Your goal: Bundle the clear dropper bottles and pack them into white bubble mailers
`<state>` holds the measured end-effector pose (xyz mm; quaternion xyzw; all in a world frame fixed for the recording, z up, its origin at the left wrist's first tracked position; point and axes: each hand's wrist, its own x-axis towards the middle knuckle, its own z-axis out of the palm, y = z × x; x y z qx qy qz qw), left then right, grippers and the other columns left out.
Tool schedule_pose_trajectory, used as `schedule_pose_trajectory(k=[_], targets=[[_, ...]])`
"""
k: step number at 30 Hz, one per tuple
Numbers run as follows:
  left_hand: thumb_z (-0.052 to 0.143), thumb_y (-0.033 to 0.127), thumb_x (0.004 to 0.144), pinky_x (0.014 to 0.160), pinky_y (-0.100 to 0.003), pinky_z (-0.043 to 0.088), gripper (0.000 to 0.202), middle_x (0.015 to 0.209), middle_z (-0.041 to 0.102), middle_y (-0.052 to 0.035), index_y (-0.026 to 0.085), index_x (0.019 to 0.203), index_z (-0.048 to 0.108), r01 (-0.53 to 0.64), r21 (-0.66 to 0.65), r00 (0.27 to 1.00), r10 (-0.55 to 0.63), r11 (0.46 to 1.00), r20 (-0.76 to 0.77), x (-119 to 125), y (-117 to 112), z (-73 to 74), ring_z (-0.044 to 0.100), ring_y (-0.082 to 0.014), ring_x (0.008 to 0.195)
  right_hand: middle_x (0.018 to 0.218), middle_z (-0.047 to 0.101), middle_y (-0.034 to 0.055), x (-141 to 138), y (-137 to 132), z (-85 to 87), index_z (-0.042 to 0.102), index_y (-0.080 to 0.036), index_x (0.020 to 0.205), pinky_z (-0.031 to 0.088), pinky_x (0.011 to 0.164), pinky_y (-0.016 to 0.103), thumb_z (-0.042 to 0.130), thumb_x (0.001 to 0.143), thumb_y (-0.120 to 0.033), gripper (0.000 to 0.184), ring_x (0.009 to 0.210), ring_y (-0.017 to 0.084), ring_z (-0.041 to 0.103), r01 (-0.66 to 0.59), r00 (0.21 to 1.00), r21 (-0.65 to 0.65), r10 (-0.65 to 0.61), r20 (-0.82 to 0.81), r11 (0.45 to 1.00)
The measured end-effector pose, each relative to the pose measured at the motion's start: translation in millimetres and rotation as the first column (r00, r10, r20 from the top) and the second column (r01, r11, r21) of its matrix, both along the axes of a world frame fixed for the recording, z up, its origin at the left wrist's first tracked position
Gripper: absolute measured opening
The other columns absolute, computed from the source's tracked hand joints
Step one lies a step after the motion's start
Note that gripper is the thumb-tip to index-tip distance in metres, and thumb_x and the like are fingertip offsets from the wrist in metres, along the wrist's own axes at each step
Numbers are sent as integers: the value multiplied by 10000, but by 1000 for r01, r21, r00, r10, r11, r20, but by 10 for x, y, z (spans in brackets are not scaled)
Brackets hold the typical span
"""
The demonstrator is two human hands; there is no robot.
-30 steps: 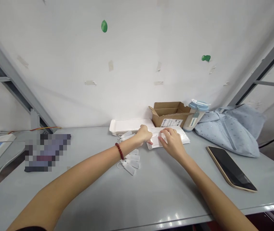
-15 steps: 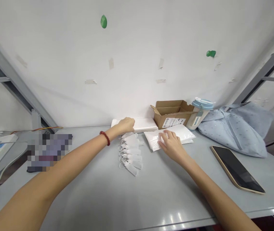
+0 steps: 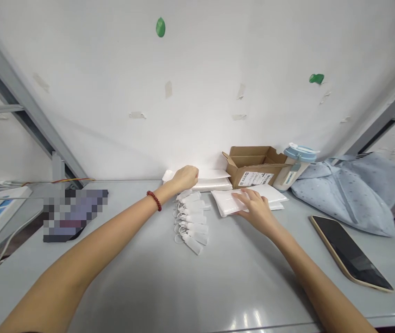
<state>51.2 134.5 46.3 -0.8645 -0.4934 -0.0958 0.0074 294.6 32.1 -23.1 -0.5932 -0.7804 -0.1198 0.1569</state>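
Note:
My left hand (image 3: pixel 183 178) is closed over the back stack of flat white sleeves (image 3: pixel 214 185), its fingers around the top sleeve (image 3: pixel 213 174), which stands a little raised from those under it. A red bead bracelet circles that wrist. With fingers on top and thumb at the near edge, my right hand (image 3: pixel 254 208) grips a white glossy packet (image 3: pixel 225 202), lying partly over another white piece in front of the carton. Between my hands, several small white tags with thin loops (image 3: pixel 195 229) overlap in a column on the grey table (image 3: pixel 169 286).
Behind my right hand stand an open cardboard box (image 3: pixel 256 178) and a blue-lidded cup (image 3: pixel 292 169). A pale blue cloth bag (image 3: pixel 350 194) and a phone (image 3: pixel 352 252) lie at right. Leftward are a blurred-out dark item (image 3: pixel 75 215) and a power strip (image 3: pixel 1 217).
The top sleeve under my left hand has lifted from its stack. My right hand has shifted its hold to the packet's near edge. The view has moved slightly.

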Motion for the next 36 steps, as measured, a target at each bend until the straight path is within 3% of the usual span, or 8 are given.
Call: schedule_pose_trajectory(k=[7,12,16,22,25,30,33,36], targets=[[370,121,863,820,-374,363,220,972,597,-163,94,904,584,57,336,998,-60,940,-3,-197,-415,107,479,-272,993,1286,427,208,-200,-21,-66,464,-166,1196,363,885,480,586,782,-214,435,1188,334,394,-14,1000,26,15,-10,1000],[472,119,840,715,-325,411,92,822,627,-88,145,805,554,46,778,965,-229,626,126,-520,-836,-67,515,-211,808,1307,396,234,-307,0,-107,446,-139,1185,314,921,520,561,812,-296,420,1227,349,347,31,999,45,-29,-41,998],[578,66,765,691,-313,455,121,795,637,-66,157,842,550,-55,855,926,-293,516,236,-714,-1064,-218,549,-193,774,1313,392,220,-278,-6,-87,401,-169,1221,325,912,521,618,758,-433,575,1221,349,358,1,994,19,1,-108,1000],[627,34,717,678,-307,480,186,767,640,-60,154,848,572,-116,877,904,-316,467,288,-755,-1266,-247,571,-180,751,1362,352,179,-251,-130,130,204,-231,1362,332,932,550,637,670,-600,896,1243,363,344,-108,967,119,132,-216,987],[639,22,704,665,-303,479,192,770,649,-70,142,844,585,-80,892,906,-341,445,252,-688,-1347,-233,575,-187,764,1356,357,182,-355,-257,298,142,-205,1387,361,962,506,647,700,-546,918,1253,335,350,-172,919,321,269,-288,931],[610,58,751,663,-318,458,137,814,679,-99,93,884,620,137,894,883,-461,427,84,-551,-1489,-280,586,-201,793,1357,368,149,-643,-549,416,357,-237,1245,387,943,476,688,732,-201,612,1248,318,368,-259,948,688,316,46,677],[515,85,826,644,-305,439,127,819,684,-90,97,866,635,254,873,842,-539,417,12,-442,-1578,-306,583,-186,791,1169,543,134,-773,-654,386,486,-190,971,356,938,498,584,774,-81,246,1120,277,498,-372,925,621,327,192,690],[506,45,814,627,-286,430,139,788,678,-58,116,842,622,267,814,821,-564,515,88,-352,-1634,-310,573,-167,772,821,603,77,-804,-649,352,453,-183,784,432,800,413,480,792,-41,145,823,203,566,-417,907,526,381,181,741]])
